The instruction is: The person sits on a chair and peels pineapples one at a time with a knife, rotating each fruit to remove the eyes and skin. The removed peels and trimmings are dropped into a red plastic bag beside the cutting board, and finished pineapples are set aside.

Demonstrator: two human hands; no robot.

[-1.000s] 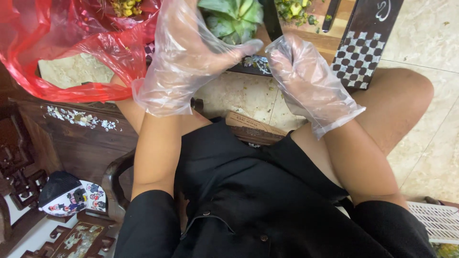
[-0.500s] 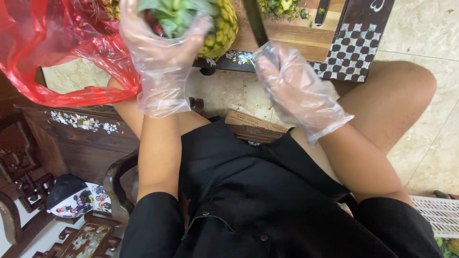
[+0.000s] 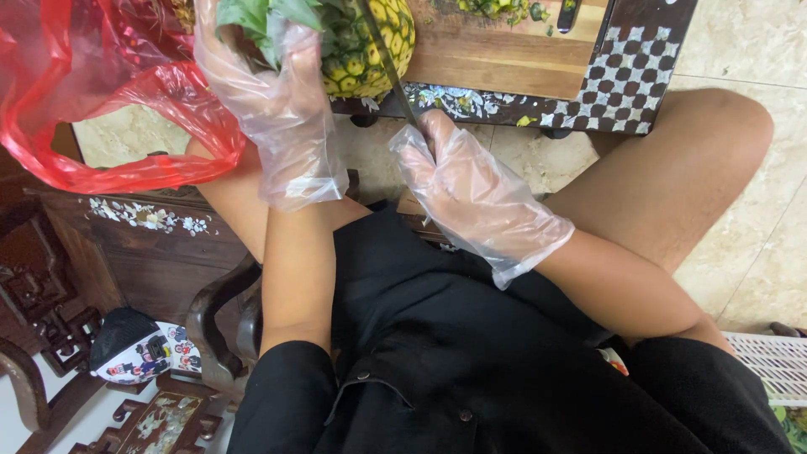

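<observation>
With your left hand point(image 3: 269, 109) clamped on the yellow-green pineapple's leafy crown point(image 3: 370, 38) and your right hand point(image 3: 471, 189) gripping the dark-bladed knife point(image 3: 388, 63), slick plastic gloves could let the blade slip toward your fingers.

My corner of the room
Pale marble floor point(image 3: 756, 76) under me, dark carved wooden chair point(image 3: 126, 252) beside me, white slatted basket point(image 3: 773, 361) nearby.

Gloved left hand point(image 3: 273, 101) on pineapple point(image 3: 370, 42) crown, gloved right hand point(image 3: 475, 193) gripping knife point(image 3: 388, 63) against it.
</observation>
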